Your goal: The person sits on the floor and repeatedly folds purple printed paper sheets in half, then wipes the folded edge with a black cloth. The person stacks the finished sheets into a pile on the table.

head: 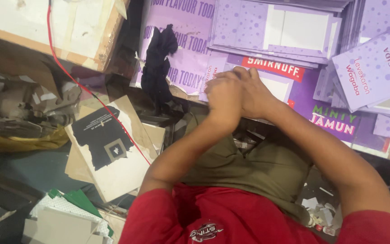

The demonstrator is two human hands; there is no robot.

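My left hand [223, 96] and my right hand [254, 90] are pressed together over a flat purple carton blank [211, 76] lying on a bigger purple printed sheet [303, 97]. The left hand's fingers curl down onto the blank's edge. My right hand lies against and partly over the left, and its fingers are hidden, so I cannot tell what it grips. Both forearms reach forward above my olive trousers [253, 169] and red shirt [213, 217].
Stacks of purple dotted carton blanks [375, 68] fill the top right. A dark cloth [159, 63] hangs at the sheets' left edge. A red wire [75, 79] runs across cardboard scraps [109, 149], a wooden board [46, 27] and clutter on the left.
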